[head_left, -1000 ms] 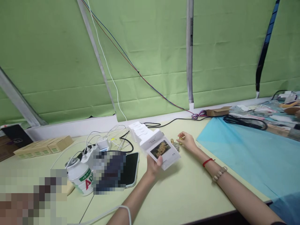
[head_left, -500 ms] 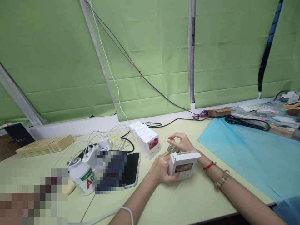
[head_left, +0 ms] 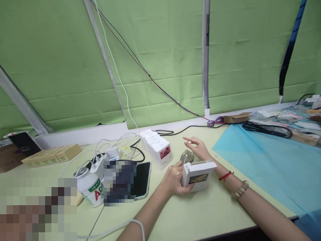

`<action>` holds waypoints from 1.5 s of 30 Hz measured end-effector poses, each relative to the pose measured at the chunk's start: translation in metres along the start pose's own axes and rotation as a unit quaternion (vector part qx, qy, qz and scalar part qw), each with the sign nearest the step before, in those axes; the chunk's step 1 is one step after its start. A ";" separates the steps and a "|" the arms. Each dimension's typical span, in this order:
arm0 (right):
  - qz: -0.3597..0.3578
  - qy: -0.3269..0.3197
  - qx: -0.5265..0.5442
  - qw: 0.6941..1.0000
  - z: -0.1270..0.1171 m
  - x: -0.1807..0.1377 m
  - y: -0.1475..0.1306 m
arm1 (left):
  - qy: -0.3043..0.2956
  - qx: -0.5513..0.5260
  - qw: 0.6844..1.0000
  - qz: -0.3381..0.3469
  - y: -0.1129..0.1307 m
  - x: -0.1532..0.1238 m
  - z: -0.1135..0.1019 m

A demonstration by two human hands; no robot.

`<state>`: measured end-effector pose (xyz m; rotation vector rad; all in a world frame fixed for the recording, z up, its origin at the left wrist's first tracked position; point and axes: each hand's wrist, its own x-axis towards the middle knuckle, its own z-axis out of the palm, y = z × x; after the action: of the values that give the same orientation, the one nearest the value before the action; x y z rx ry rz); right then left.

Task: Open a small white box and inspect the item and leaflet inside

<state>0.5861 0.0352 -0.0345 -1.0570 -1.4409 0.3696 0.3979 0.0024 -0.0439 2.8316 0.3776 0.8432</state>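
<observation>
My left hand (head_left: 174, 180) is closed around a small white box (head_left: 199, 180) with a dark flower picture on its front, held tilted over the table. Just behind the box is a round glass bottle (head_left: 187, 156) with a gold-coloured neck, close to my left fingertips; whether they also grip it I cannot tell. Above and right of the bottle, my right hand (head_left: 199, 149) is held with thumb and forefinger apart, touching neither bottle nor box. My right wrist has a red string and a beaded bracelet.
A row of white boxes (head_left: 160, 150) stands beyond my left hand. Further left are a phone (head_left: 142, 180), a white can-shaped container (head_left: 90, 187), a power strip with cables (head_left: 99, 164) and tan boxes (head_left: 52, 155). Blue sheeting (head_left: 253, 160) covers the table's right side.
My right hand has drawn up and away from the bottle, its fingers parting, so the gold-coloured neck now shows. My left hand keeps the box in nearly the same place.
</observation>
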 end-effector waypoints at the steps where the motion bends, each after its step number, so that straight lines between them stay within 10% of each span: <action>1: 0.004 0.028 -0.001 1.000 -0.003 0.002 0.002 | -0.001 -0.004 1.000 -0.001 0.000 0.000 0.000; 6: -0.004 0.104 -0.061 0.993 -0.017 0.007 0.016 | -0.015 -0.007 1.000 0.006 0.010 0.002 0.005; 13: 0.050 -0.058 -0.184 0.980 -0.020 0.002 0.023 | -0.040 0.010 0.999 0.014 0.022 0.008 0.008; 27: -0.065 -0.229 -0.368 0.899 -0.017 -0.005 0.027 | -0.048 0.021 0.999 0.000 0.013 0.005 0.005; 45: -0.058 -0.205 -0.355 0.910 -0.016 -0.006 0.036 | -0.022 0.027 0.999 0.032 0.010 0.002 0.008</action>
<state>0.6132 0.0438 -0.0621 -1.5189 -2.0886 -0.0476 0.4061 -0.0071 -0.0468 2.9206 0.3104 0.7923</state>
